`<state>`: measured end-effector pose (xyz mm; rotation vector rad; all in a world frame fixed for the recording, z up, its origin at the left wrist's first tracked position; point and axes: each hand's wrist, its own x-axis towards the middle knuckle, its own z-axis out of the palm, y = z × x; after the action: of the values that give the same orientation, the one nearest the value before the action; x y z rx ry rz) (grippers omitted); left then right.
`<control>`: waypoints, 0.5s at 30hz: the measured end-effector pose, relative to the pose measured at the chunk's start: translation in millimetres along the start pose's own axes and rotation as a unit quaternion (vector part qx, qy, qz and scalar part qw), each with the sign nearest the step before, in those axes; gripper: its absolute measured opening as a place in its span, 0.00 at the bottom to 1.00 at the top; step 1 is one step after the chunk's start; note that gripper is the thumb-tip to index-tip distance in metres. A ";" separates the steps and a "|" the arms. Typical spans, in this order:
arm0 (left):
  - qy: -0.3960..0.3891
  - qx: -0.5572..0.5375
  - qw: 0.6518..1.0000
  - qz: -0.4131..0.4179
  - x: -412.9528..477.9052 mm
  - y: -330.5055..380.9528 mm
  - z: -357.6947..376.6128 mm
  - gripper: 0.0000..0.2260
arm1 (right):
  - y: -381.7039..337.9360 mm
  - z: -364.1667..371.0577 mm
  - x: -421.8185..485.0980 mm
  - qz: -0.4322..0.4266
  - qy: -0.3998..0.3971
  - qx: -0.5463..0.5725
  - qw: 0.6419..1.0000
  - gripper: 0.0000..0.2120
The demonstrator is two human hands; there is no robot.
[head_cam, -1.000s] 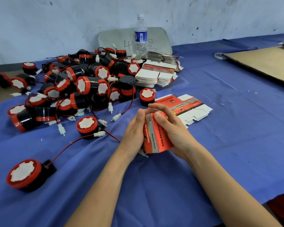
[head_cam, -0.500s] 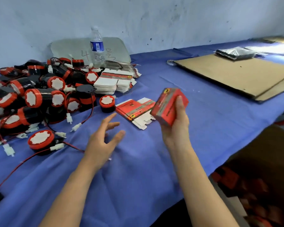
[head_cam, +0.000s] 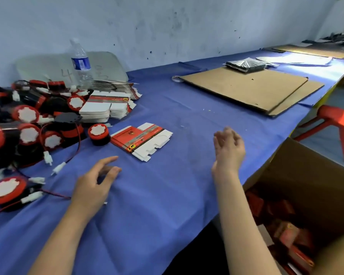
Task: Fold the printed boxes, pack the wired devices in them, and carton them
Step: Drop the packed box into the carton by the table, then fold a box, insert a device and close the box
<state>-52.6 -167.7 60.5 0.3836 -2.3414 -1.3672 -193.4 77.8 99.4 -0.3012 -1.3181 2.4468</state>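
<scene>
Red packed boxes (head_cam: 288, 235) are lying inside the carton (head_cam: 306, 175), which is standing open below the table edge at lower right; they are too blurred for detail. Nothing is being held by the right hand (head_cam: 228, 149): it is being held up over the cloth (head_cam: 157, 215) near that edge, fingers loosely bent and apart. The left hand (head_cam: 93, 183) is empty too, fingers spread and relaxed, low over the cloth; contact cannot be told. A few flat boxes (head_cam: 141, 140) are lying on the cloth beyond and between the hands, red print up, with one device (head_cam: 98, 132) just beside their left end. More are being kept in a taller stack (head_cam: 105, 108) behind, against the device pile (head_cam: 28, 120) at left, red wires and white plugs trailing out of it. A bottle (head_cam: 80, 60) is standing behind the pile, near the wall. Cardboard sheets (head_cam: 244, 86) are lying on the far right of the table, with a foil bag (head_cam: 244, 65) on them. A red stool (head_cam: 338, 124) is standing past the table edge.
</scene>
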 end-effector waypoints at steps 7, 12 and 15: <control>0.011 -0.017 1.000 -0.005 -2.2 4.7 -0.2 0.11 | 84.0 96.6 -33.3 -0.062 -0.417 -0.614 0.667 0.50; 0.030 -0.045 0.999 -0.011 -1.9 2.5 -3.6 0.11 | 105.0 117.3 -34.2 -0.062 -0.408 -0.689 0.596 0.42; 0.039 -0.053 0.998 -0.015 0.9 1.8 -3.1 0.12 | 105.0 119.9 -38.0 -0.083 -0.408 -0.701 0.579 0.31</control>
<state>-51.9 -169.6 63.6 0.4327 -2.1990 -1.4563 -220.4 -82.4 77.8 0.6970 -3.1828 0.6759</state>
